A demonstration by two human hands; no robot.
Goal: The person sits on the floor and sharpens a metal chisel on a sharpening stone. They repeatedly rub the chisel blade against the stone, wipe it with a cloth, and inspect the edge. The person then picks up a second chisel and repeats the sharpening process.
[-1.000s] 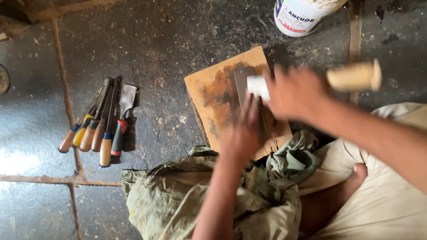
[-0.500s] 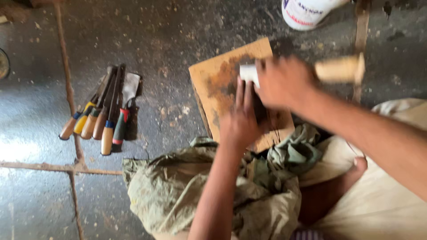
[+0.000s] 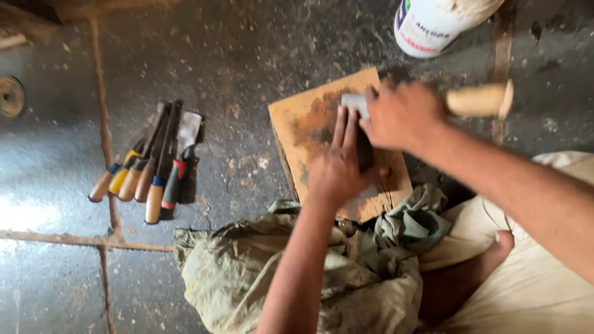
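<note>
My right hand (image 3: pixel 402 114) grips a tool with a pale wooden handle (image 3: pixel 481 99) that sticks out to the right. Its light metal blade end (image 3: pixel 354 102) lies flat on a dark stone (image 3: pixel 364 153) that rests on a stained wooden board (image 3: pixel 309 130). My left hand (image 3: pixel 339 167) is laid flat, fingers stretched forward, pressing on the blade and stone. Most of the blade is hidden under both hands.
Several chisels with wooden and coloured handles (image 3: pixel 151 164) lie side by side on the dusty stone floor to the left. A white plastic bucket (image 3: pixel 433 25) stands beyond the board. Crumpled greenish cloth (image 3: pixel 322 272) lies near my legs and bare foot (image 3: pixel 495 247).
Both hands have slid with the tool along the stone toward the far end of the board, then slightly back; the view has shifted a little.
</note>
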